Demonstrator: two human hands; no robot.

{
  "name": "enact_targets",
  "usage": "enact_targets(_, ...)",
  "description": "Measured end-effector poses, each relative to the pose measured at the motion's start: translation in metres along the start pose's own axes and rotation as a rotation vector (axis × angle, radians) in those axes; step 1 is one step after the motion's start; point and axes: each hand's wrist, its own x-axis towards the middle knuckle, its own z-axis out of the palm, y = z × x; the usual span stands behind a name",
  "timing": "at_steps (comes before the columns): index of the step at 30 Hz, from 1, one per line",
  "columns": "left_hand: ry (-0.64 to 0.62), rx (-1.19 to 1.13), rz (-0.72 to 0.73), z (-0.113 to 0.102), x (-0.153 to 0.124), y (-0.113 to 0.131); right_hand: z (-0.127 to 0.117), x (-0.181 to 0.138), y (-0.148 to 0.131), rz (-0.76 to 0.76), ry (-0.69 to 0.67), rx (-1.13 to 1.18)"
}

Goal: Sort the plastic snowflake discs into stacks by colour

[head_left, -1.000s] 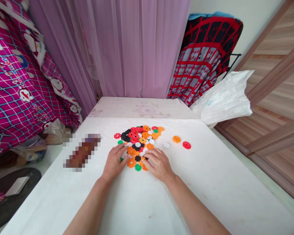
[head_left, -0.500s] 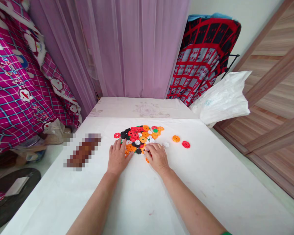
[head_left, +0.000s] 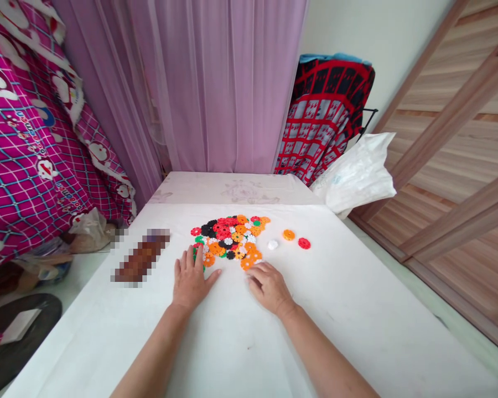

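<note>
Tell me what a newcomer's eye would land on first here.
Probably the heap of colorful notched discs on the white-covered table, with the left hand and right hand at its near edge. Next, likely the magenta cartoon-print cloth hanging along the picture's left side.

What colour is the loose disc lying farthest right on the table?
Red; that disc shows in the head view.

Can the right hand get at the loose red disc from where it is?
Most likely yes: only the white tabletop shows between the right hand and the red disc. The loose white disc and orange disc sit left of that path.
</note>
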Motion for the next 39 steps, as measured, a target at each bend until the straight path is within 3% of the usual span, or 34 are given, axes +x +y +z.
enact_targets(4,-0.065,0.0,0.048,-0.001,0.011,0.015,0.01,0.014,0.006,-0.006,-0.036,0.083)
enact_targets(10,-0.119,0.013,-0.007,-0.002,0.038,0.028,0.022,0.028,0.014,-0.005,-0.06,0.094)
enact_targets(18,-0.125,0.031,0.017,0.011,0.072,0.025,0.033,0.056,0.017,-0.049,-0.075,0.069)
enact_targets(24,-0.083,-0.013,0.07,0.018,0.091,0.017,0.036,0.062,0.017,-0.043,0.001,0.054)
enact_targets(30,0.105,-0.067,0.172,0.02,0.059,0.012,0.02,0.023,0.017,0.202,0.194,-0.111)
enact_targets(34,0.103,-0.066,0.174,0.019,0.035,0.012,0.017,0.023,0.018,0.205,0.136,-0.074)
enact_targets(39,0.051,-0.097,0.082,0.014,0.041,0.015,0.023,0.043,0.019,0.148,0.075,0.046)
